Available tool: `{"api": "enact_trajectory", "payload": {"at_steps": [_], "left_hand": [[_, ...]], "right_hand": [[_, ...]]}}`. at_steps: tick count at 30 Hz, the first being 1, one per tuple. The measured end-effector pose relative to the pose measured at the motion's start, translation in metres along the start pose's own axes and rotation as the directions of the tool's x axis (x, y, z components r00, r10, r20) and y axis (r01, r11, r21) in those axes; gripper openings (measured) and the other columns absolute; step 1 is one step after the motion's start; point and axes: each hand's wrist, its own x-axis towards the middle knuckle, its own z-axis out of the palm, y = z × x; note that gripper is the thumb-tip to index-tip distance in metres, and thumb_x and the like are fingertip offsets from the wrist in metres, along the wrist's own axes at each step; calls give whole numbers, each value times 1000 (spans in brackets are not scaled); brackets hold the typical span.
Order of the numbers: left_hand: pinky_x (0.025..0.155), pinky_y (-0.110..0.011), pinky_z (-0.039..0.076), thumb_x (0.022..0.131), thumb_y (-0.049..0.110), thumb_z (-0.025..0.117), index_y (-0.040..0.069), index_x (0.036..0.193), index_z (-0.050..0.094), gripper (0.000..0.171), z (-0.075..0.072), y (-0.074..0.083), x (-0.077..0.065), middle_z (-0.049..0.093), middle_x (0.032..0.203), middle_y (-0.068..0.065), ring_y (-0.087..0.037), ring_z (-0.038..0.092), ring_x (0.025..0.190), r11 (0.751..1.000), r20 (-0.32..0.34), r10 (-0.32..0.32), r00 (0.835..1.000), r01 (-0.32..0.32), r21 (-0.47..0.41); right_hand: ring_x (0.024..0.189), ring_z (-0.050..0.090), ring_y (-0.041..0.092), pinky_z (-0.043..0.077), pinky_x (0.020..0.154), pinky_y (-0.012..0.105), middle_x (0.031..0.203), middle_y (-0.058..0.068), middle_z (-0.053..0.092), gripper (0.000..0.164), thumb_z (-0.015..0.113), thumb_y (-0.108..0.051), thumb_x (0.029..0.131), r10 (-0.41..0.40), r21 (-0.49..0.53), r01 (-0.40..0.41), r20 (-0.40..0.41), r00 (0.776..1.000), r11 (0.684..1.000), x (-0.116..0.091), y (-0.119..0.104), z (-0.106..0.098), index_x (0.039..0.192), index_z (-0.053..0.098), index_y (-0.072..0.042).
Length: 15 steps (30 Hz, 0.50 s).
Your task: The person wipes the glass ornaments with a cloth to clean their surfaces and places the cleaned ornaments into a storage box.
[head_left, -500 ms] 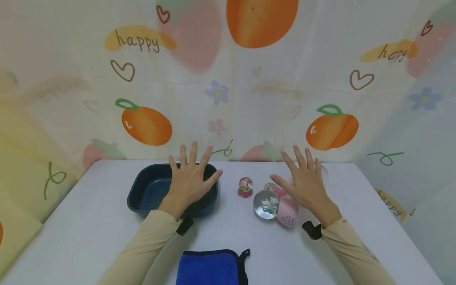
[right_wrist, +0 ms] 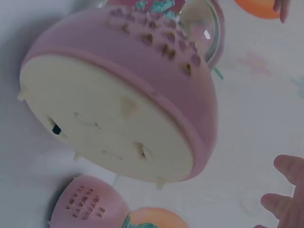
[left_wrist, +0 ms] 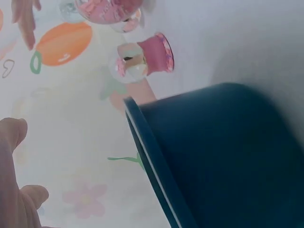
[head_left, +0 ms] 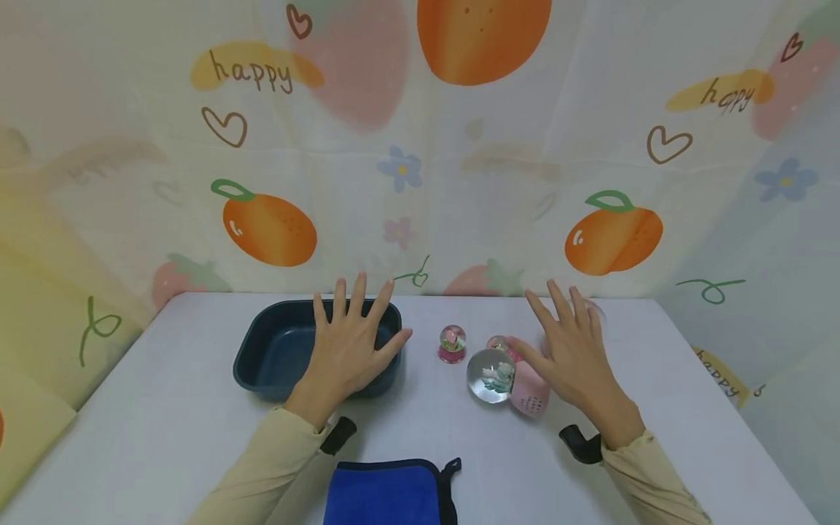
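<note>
My left hand (head_left: 343, 351), fingers spread, hovers over the right part of a dark blue basin (head_left: 252, 350) and holds nothing. My right hand (head_left: 580, 361) is also spread and holds nothing, just right of a snow globe (head_left: 491, 376) lying on its side. That globe's pink base (head_left: 529, 390) points toward the hand; its pale underside (right_wrist: 109, 114) fills much of the right wrist view. Between the hands, a small snow globe (head_left: 452, 344) stands upright on a pink base. Another small globe (head_left: 500, 343) sits partly hidden behind the large one.
A blue cloth item (head_left: 387, 492) with black trim and a loop lies at the table's near edge. Behind the right fingers, a clear round object (head_left: 597, 312) is mostly hidden. A printed fabric backdrop (head_left: 426, 204) rises at the table's back edge.
Both hands have drawn back slightly and their fingertips sit lower in the head view. The right hand has also shifted a little to the right. The objects on the table stay put.
</note>
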Motion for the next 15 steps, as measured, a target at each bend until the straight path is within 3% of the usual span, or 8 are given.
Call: {"api": "enact_trajectory", "payload": {"at_steps": [9, 15], "left_hand": [[117, -70, 14, 94, 67, 47, 29, 157, 28, 76, -4, 6, -18, 23, 163, -18, -46, 19, 150, 999, -14, 15, 1000, -15, -45], [116, -69, 18, 93, 65, 50, 29, 155, 32, 74, -6, 14, -32, 30, 160, -19, -47, 26, 147, 997, -22, 31, 999, -32, -71]], "right_hand": [[149, 11, 48, 14, 112, 73, 164, 19, 20, 75, 59, -53, 92, -28, 75, 29, -11, 1000, 997, -15, -5, 4, 152, 39, -12], [149, 12, 48, 15, 113, 72, 163, 19, 22, 76, 60, -52, 92, -48, 83, 45, 32, 998, 996, -25, -7, 4, 153, 37, -14]]}}
